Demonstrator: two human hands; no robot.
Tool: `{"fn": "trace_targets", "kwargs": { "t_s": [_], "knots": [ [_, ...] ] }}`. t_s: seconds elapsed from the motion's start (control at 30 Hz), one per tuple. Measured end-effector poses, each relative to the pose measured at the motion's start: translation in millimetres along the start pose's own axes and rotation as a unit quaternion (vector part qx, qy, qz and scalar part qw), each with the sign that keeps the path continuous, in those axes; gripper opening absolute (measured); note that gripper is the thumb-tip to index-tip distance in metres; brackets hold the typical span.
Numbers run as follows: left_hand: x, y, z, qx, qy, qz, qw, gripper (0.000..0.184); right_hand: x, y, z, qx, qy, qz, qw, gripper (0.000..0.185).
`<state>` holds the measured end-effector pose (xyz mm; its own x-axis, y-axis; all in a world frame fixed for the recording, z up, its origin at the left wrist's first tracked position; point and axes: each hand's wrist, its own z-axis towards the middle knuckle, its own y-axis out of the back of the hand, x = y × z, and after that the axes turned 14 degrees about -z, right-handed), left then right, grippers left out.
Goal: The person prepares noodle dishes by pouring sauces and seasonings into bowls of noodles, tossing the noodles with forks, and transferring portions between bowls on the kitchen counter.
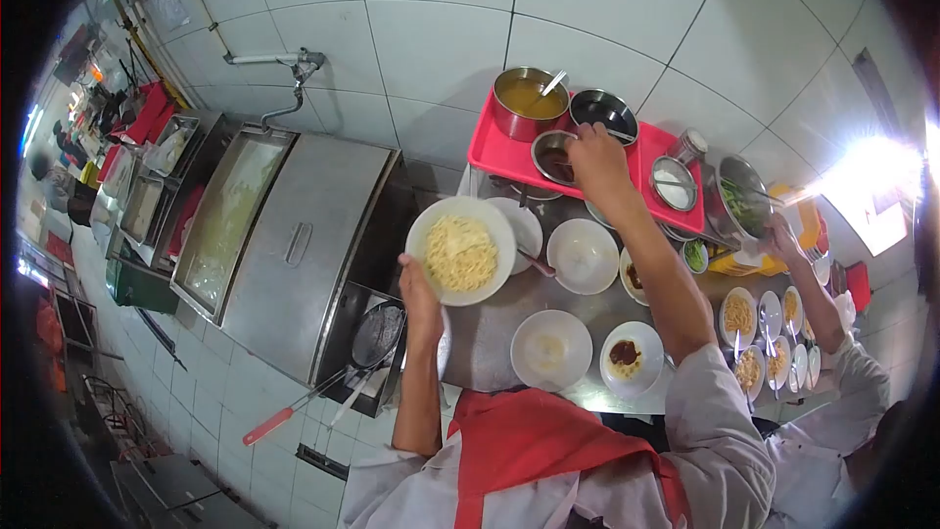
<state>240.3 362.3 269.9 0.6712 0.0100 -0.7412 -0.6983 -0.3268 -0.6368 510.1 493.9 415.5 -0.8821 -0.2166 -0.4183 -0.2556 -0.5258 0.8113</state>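
Observation:
My left hand (421,292) grips a white bowl of pale yellow noodles (462,253) by its lower left rim, raised above the steel counter. Reaching up to the red tray, my right hand (593,153) is closed at the edge of a small metal pot of dark brown sauce (554,159). What its fingers hold is hidden. Behind that hand stands a bowl of dark liquid (604,114), and beside it a pot of yellowish liquid (530,106) with a spoon handle sticking out. A white bowl with dark sauce (627,360) sits on the counter near my right elbow.
The red tray (509,159) also carries a bowl of white powder (674,183). White bowls (584,257) stand on the counter. Left are a steel-lidded unit (311,235) and a strainer (378,335). At right, a co-worker's hand (780,235) is near a pot of greens (741,198).

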Motion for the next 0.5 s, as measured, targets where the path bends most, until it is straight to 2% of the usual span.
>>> {"fn": "trace_targets", "kwargs": {
  "t_s": [0.07,0.13,0.2,0.23,0.3,0.4,0.43,0.5],
  "knots": [
    [-6.2,27.2,-14.8,-0.016,0.001,0.011,1.0,0.067,28.2,31.1,-17.9,0.027,0.009,0.099,0.995,0.012],
    [-15.9,43.0,-30.8,-0.091,0.0,-0.011,0.996,0.067,69.8,16.7,-43.8,0.238,0.066,0.117,0.962,0.013],
    [-18.5,57.0,-38.8,-0.114,0.003,-0.013,0.993,0.068,97.3,-28.1,-80.5,0.267,0.086,0.136,0.95,0.014],
    [-20.5,62.5,-42.7,-0.139,0.0,-0.017,0.99,0.069,106.2,-49.3,-88.8,0.268,0.09,0.139,0.949,0.014],
    [-24.5,59.9,-46.0,-0.141,-0.009,-0.03,0.99,0.068,117.3,-79.1,-96.3,0.203,0.032,0.125,0.971,0.01],
    [-18.6,63.7,-51.8,-0.144,-0.026,-0.021,0.989,0.068,102.7,-79.8,-89.9,0.218,0.028,0.136,0.966,0.009],
    [-10.2,69.8,-44.5,-0.143,-0.037,0.007,0.989,0.069,91.1,-61.5,-86.5,0.223,0.031,0.091,0.97,0.01],
    [-3.7,52.6,-44.0,-0.142,-0.096,0.001,0.985,0.068,57.7,5.1,-80.5,0.164,0.029,0.111,0.98,0.009]
  ]
}}
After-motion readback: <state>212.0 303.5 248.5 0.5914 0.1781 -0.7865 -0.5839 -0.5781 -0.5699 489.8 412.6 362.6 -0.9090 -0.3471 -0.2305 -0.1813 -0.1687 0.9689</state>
